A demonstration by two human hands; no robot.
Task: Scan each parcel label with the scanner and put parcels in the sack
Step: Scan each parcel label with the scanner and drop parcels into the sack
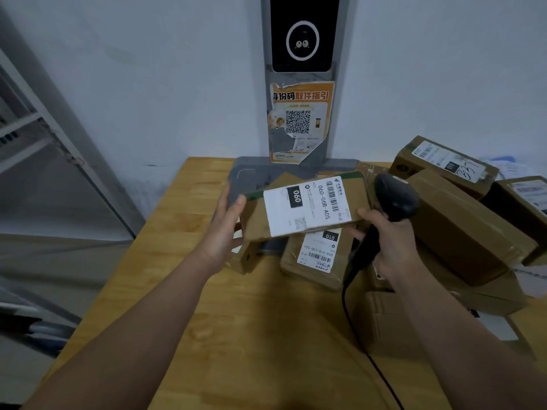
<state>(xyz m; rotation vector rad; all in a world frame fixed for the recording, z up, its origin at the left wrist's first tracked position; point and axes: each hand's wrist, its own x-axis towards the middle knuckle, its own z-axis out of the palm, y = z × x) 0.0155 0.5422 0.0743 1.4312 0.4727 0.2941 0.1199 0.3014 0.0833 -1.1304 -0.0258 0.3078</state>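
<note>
A flat brown parcel (307, 207) with a white label marked 060 is lifted above the wooden table (242, 329). My left hand (226, 224) grips its left edge, thumb on top. My right hand (390, 242) holds the black corded scanner (395, 199) by its handle, and its thumb also touches the parcel's right edge. The scanner's head rises just right of the label. Under the lifted parcel lies another parcel (315, 263) labelled 010. No sack is in view.
More brown parcels (461, 223) are piled at the right, one (444, 164) with handwriting on its label. A grey kiosk stand (302, 84) with a screen and QR poster rises at the table's back. Metal shelving (35, 134) stands at the left.
</note>
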